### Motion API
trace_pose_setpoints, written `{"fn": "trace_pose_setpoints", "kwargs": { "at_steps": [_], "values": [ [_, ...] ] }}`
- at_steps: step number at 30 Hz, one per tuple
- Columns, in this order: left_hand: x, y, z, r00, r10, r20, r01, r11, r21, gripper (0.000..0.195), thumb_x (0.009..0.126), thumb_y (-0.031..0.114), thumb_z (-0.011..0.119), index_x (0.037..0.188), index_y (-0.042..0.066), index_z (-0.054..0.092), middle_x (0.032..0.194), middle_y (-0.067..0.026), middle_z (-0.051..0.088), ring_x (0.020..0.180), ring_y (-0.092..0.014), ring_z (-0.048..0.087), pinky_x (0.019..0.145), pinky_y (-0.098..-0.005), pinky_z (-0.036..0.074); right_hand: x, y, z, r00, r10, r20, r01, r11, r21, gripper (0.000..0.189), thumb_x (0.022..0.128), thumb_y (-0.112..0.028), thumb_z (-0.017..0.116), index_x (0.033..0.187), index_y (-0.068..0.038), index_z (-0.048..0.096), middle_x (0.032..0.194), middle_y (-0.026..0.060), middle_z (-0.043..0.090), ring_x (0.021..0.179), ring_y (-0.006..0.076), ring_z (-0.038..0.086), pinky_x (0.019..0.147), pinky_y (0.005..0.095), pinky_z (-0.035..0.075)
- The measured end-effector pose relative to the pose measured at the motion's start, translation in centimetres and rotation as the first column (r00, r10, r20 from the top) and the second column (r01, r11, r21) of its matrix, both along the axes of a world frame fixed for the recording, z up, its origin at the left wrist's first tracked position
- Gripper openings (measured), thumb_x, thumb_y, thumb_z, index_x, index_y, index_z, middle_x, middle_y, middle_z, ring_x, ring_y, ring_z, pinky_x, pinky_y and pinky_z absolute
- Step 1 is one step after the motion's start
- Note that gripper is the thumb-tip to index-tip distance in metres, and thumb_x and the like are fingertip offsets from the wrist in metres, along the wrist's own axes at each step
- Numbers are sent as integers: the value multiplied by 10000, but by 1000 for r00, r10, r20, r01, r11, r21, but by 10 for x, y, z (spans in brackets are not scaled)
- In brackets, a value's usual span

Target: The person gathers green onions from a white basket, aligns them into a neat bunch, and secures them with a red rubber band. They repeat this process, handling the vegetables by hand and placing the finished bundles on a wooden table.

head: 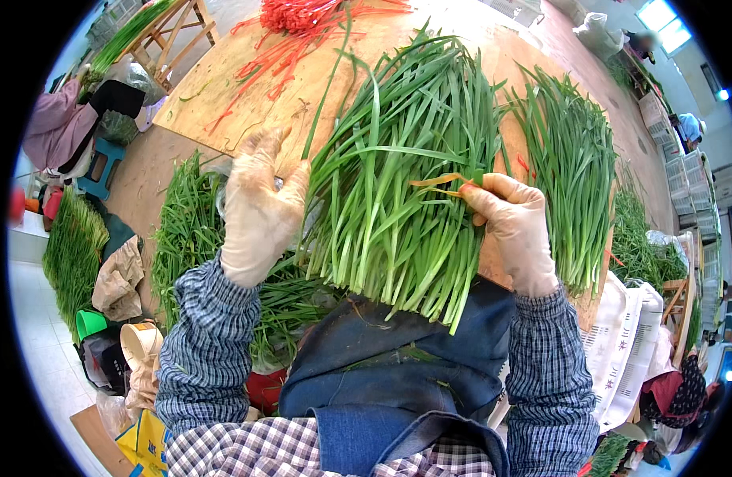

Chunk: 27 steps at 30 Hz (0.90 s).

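A large pile of green garlic chives lies before me, pale stem ends toward my lap and leaf tips pointing away. My right hand, in a thin whitish glove, pinches a few withered yellow leaves over the pile's right side. A short piece of green leaf shows at the same fingertips. To the left of the pile, my left hand wears a similar glove. Its fingers and thumb are spread with nothing seen between them, and the thumb is close to the leaves. A second, smaller bunch of chives rests farther right.
Both piles lie on a wooden board, with red ties heaped at its far edge. Loose chives sit low on the left. White printed sacks are at the right. Another person's sleeve shows near a blue stool.
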<state>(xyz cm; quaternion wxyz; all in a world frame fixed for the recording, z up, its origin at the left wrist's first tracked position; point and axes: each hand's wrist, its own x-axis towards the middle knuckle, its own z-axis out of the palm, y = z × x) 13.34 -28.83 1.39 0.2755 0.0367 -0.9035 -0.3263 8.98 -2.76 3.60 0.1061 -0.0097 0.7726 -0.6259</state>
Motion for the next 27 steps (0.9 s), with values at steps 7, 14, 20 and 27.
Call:
{"fn": "trace_pose_setpoints", "kwargs": {
  "at_steps": [7,14,20,27],
  "values": [
    [6,42,39,751,-658,59,660,749,-60,301,709,34,664,1008,38,636,1014,-142,597,950,-299,559,830,-390,448,4,10,13,998,-57,19,58,992,-115,124,804,-86,666,887,4,675,685,4,624,521,48,514,470,169,356],
    [-7,47,21,833,-542,107,551,830,-87,387,711,98,703,1085,66,609,1002,-151,585,940,-325,556,800,-384,464,14,21,49,960,-201,-196,181,977,-114,119,795,-105,679,863,-8,689,686,3,631,528,32,493,468,161,337],
    [-23,65,29,830,-554,65,557,816,-153,449,719,158,711,1142,78,584,1064,-166,572,968,-337,547,826,-405,450,17,12,89,927,-88,-364,55,993,-101,168,841,-131,627,905,22,650,740,44,636,539,71,538,467,170,399],
    [-26,64,31,755,-654,-36,650,742,163,336,768,95,634,1099,48,614,1106,-120,567,1009,-234,536,854,-330,432,9,-26,122,775,163,-611,-266,961,-81,218,880,-134,568,1031,17,613,846,48,642,646,79,592,512,155,443]
  ]
}}
